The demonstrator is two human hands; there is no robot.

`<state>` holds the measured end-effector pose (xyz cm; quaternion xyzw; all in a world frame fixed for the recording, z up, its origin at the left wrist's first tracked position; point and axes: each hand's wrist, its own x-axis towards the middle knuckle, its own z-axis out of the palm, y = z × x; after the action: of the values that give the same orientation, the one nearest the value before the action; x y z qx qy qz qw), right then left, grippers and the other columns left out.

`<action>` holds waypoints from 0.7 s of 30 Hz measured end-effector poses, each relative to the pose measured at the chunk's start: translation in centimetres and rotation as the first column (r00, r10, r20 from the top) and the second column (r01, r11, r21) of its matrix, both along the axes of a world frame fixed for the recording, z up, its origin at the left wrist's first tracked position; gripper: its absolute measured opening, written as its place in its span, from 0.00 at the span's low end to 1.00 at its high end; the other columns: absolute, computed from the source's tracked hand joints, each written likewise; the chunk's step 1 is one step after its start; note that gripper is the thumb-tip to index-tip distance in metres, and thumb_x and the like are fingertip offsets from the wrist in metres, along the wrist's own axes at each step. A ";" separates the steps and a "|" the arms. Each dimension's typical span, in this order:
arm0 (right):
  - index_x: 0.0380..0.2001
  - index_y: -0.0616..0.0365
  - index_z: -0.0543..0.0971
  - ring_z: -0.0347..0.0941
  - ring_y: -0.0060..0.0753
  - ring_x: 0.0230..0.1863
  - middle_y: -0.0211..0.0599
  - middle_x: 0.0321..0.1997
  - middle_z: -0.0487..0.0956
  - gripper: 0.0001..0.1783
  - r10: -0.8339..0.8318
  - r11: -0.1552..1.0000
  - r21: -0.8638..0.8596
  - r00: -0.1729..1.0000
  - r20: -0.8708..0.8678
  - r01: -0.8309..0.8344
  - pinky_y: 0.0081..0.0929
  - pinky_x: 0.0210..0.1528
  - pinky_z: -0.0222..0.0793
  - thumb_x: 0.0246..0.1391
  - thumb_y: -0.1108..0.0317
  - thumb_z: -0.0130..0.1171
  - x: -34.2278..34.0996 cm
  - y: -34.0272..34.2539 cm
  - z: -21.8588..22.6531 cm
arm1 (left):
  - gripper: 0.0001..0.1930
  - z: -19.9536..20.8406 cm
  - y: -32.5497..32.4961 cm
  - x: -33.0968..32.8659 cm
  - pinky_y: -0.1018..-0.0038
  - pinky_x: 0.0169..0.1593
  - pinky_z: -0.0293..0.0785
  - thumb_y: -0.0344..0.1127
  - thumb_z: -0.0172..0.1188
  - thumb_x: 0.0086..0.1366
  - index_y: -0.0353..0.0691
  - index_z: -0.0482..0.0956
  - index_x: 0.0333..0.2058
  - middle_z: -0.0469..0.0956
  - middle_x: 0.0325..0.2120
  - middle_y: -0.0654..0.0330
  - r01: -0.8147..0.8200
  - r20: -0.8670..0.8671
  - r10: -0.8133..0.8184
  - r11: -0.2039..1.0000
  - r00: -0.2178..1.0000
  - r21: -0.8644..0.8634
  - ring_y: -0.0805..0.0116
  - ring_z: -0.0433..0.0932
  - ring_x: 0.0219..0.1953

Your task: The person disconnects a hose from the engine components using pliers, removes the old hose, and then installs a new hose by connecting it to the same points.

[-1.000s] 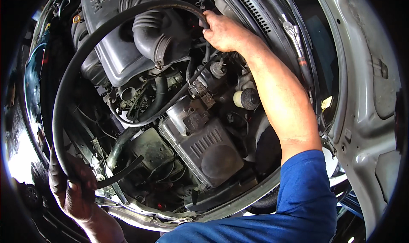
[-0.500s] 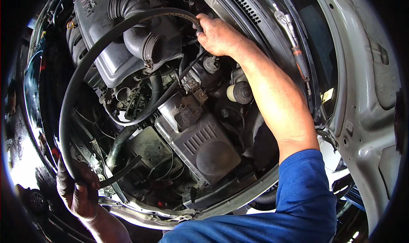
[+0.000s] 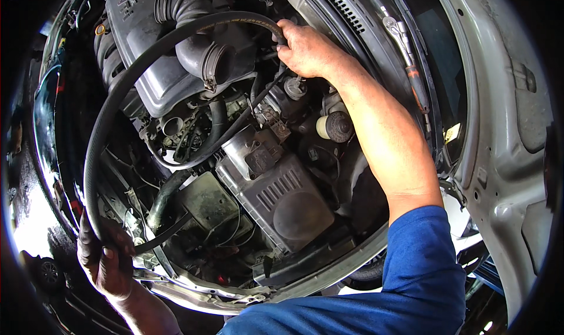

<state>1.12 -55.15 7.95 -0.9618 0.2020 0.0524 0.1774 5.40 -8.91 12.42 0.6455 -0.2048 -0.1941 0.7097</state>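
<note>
A long black ribbed rubber hose (image 3: 115, 100) arches over the engine bay from one of my hands to the other. At the lower left, my left hand (image 3: 106, 250) is closed round it, and a short free end of the hose sticks out to the right of my fingers. My right hand (image 3: 302, 48) grips the hose near the top middle, fingers wrapped and partly hidden. Beneath the arch lie the black engine cover (image 3: 158, 82) and an open-ended ribbed intake duct (image 3: 200, 59). The black air filter box (image 3: 276, 197) sits below my right forearm.
A ratchet (image 3: 405, 44) with an orange-and-black handle lies along the windscreen edge on the right. Beside it rises the grey metal panel (image 3: 505, 153). A reservoir with a black cap (image 3: 338, 127) stands under my right forearm. The front body edge (image 3: 200, 302) curves along the bottom.
The view has shifted slightly, so the engine bay sits a little farther right. Both hands keep their hold on the hose, and its free end has swung slightly.
</note>
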 end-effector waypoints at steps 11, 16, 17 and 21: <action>0.42 0.56 0.72 0.78 0.43 0.41 0.43 0.34 0.80 0.15 0.075 0.997 0.003 0.994 -0.074 -0.075 0.36 0.45 0.72 0.51 0.67 0.59 0.3 0.5 0.3 | 0.21 -0.1 1.8 1.9 0.64 0.52 0.67 0.36 0.52 0.66 0.30 0.70 0.54 0.70 0.50 0.44 0.050 -0.010 -0.051 0.996 0.999 -0.076 0.58 0.70 0.51; 0.40 0.55 0.73 0.78 0.41 0.39 0.42 0.33 0.80 0.13 -0.008 1.000 0.001 1.000 -0.020 0.008 0.36 0.43 0.72 0.52 0.66 0.60 -0.3 0.2 0.0 | 0.27 -0.2 1.6 2.2 0.79 0.34 0.65 0.36 0.56 0.64 0.28 0.64 0.59 0.71 0.32 0.56 -0.003 0.171 -0.006 0.999 0.985 0.052 0.72 0.67 0.33; 0.39 0.56 0.73 0.78 0.40 0.39 0.41 0.32 0.80 0.12 -0.039 0.999 0.001 0.999 -0.009 0.039 0.35 0.43 0.72 0.52 0.66 0.61 -0.3 0.1 -0.1 | 0.27 0.0 1.3 2.3 0.79 0.33 0.65 0.36 0.56 0.64 0.29 0.65 0.58 0.71 0.33 0.55 -0.016 0.283 -0.009 0.996 0.959 0.087 0.72 0.67 0.32; 0.38 0.59 0.73 0.78 0.39 0.38 0.41 0.32 0.80 0.13 -0.138 0.990 0.046 0.990 0.024 0.136 0.33 0.43 0.72 0.52 0.65 0.62 -0.5 -0.2 -0.6 | 0.26 1.0 -0.9 2.6 0.79 0.32 0.65 0.37 0.56 0.64 0.31 0.66 0.59 0.73 0.34 0.53 -0.030 0.311 0.001 0.996 0.950 0.089 0.72 0.68 0.32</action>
<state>0.59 -55.38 7.38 -0.9421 0.2639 0.0315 0.2043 7.98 -9.78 13.47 0.7019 -0.2996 -0.0938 0.6394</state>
